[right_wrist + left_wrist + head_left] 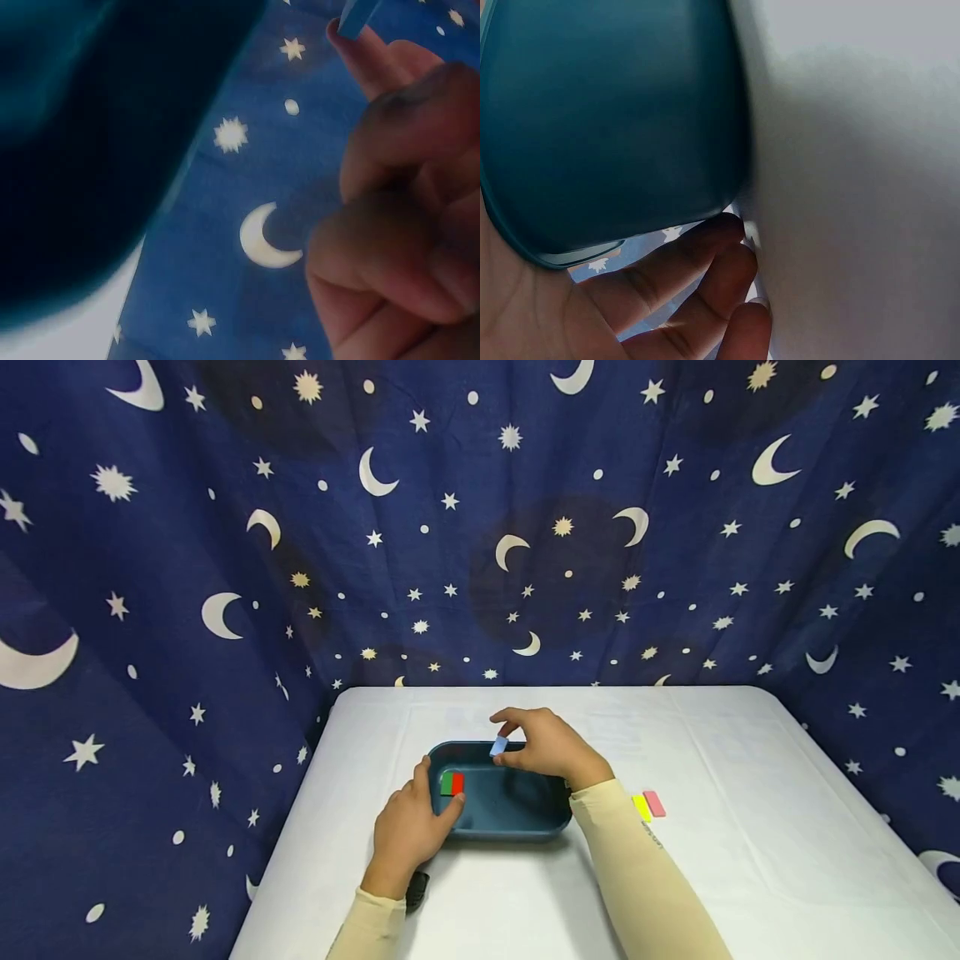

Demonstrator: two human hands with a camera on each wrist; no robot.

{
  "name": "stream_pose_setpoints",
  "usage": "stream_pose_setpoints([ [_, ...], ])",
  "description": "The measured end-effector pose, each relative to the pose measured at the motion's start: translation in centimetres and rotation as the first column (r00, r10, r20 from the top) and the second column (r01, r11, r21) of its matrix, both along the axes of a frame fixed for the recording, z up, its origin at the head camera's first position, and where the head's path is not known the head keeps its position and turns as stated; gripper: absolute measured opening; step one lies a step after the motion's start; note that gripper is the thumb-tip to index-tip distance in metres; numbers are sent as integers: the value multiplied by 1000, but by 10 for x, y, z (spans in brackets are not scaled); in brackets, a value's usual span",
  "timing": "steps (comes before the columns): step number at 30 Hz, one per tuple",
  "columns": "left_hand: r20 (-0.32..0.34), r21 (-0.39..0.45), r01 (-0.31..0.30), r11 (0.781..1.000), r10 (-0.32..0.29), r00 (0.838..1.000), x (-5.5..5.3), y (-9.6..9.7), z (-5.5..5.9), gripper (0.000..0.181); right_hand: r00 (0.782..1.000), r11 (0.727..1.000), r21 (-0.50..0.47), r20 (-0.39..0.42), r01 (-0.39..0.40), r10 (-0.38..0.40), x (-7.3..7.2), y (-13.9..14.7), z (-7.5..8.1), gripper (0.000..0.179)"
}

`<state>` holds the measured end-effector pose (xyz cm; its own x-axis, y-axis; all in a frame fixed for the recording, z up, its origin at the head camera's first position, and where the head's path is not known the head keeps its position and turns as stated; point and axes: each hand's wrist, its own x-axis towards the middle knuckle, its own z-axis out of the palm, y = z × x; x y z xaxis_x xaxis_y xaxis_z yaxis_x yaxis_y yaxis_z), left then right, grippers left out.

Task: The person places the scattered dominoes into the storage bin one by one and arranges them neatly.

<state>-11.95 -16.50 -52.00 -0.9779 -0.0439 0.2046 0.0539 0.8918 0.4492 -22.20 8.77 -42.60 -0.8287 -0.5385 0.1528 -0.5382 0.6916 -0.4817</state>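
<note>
A dark teal plastic tray (498,836) stands on the white-covered table. My left hand (408,827) grips its left end, thumb at the rim and fingers curled along the outer wall (622,120). Above the tray's far rim, my right hand (551,745) pinches a small light blue block (498,746) between thumb and fingertips; in the right wrist view only part of this block (358,16) shows. Inside the tray at the left, a green block (447,783) and a red block (458,784) lie side by side.
On the table right of the tray lie a yellow block (641,807) and a pink block (655,803), close together, beside my right sleeve. A black object (416,891) shows partly behind my left wrist. A dark blue curtain (465,568) with moons and stars hangs behind the table (750,760).
</note>
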Motion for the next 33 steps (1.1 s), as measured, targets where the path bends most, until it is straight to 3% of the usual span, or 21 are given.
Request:
stream_pose_setpoints([
  [9,0,-8,12,1000,-12,1000,0,0,-3,93,996,997,28,64,-65,63,-2,-29,-20,64],
  [20,-21,-18,22,1000,-22,1000,-1,-4,1,95,977,977,125,146,-173,154,-7,-52,-28,60],
  [33,-40,-18,27,999,-28,999,-1,-6,0,94,966,973,153,218,-174,139,-10,-58,-39,57],
])
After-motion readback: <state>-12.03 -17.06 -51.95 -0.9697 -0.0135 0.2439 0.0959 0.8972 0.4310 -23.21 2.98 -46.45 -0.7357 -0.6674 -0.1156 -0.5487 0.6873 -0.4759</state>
